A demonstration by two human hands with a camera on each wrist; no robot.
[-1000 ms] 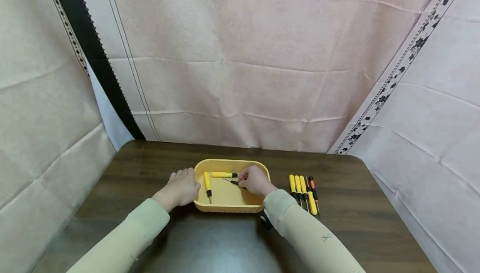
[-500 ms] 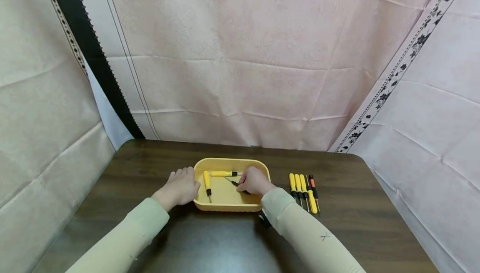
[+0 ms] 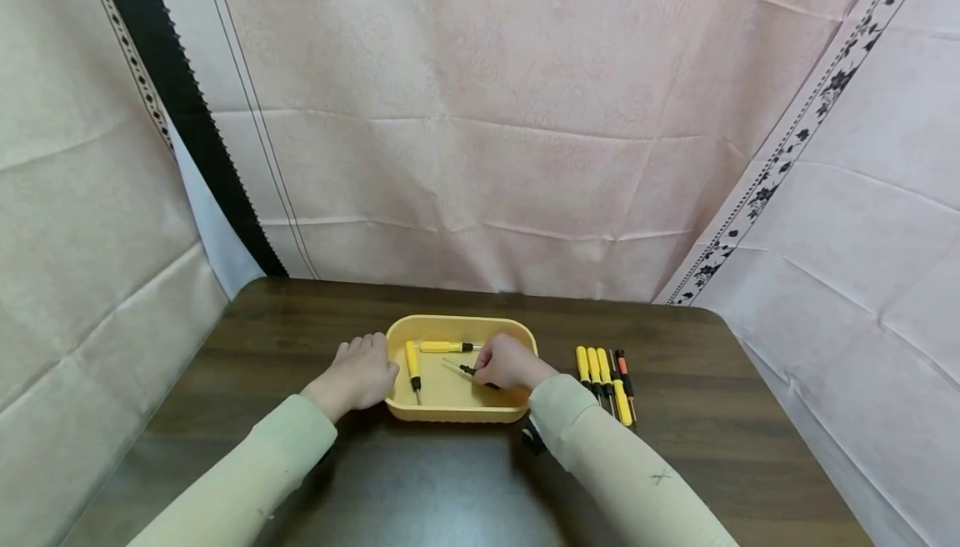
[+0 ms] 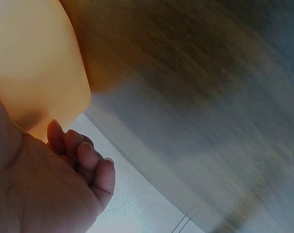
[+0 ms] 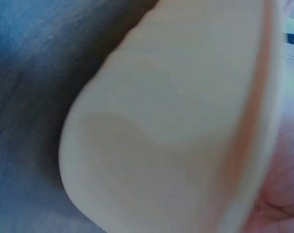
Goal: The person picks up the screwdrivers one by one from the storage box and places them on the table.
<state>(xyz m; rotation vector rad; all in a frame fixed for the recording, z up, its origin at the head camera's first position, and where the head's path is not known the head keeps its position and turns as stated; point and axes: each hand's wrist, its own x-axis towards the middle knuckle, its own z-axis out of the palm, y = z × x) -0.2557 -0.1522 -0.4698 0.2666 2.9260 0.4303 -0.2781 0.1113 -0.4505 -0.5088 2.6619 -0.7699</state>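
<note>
A yellow tray (image 3: pixel 457 415) stands on the table with screwdrivers inside. My left hand (image 3: pixel 365 373) holds the tray's left rim, its thumb reaching over the edge. In the left wrist view, that hand's fingers (image 4: pixel 104 175) curl beside the tray's outer wall (image 4: pixel 40 58). Over the tray's right half, my right hand (image 3: pixel 512 363) pinches a slim black screwdriver (image 3: pixel 467 369) whose thin shaft points left; the hand covers part of its handle. One yellow-handled screwdriver (image 3: pixel 412 363) lies lengthwise at the tray's left, another yellow-handled screwdriver (image 3: pixel 442 347) crosswise along the far side.
Right of the tray, several yellow-handled screwdrivers (image 3: pixel 595 368) lie side by side on the brown wooden table (image 3: pixel 712 414), with a red-and-black screwdriver (image 3: pixel 624 372) at the row's right end. Pale cloth (image 3: pixel 480 180) hangs behind the table. The tray's wall (image 5: pixel 161 116) fills most of the right wrist view.
The right hand has shifted slightly within the tray, and the black screwdriver has turned and moved a little with it. The left hand stays at the rim.
</note>
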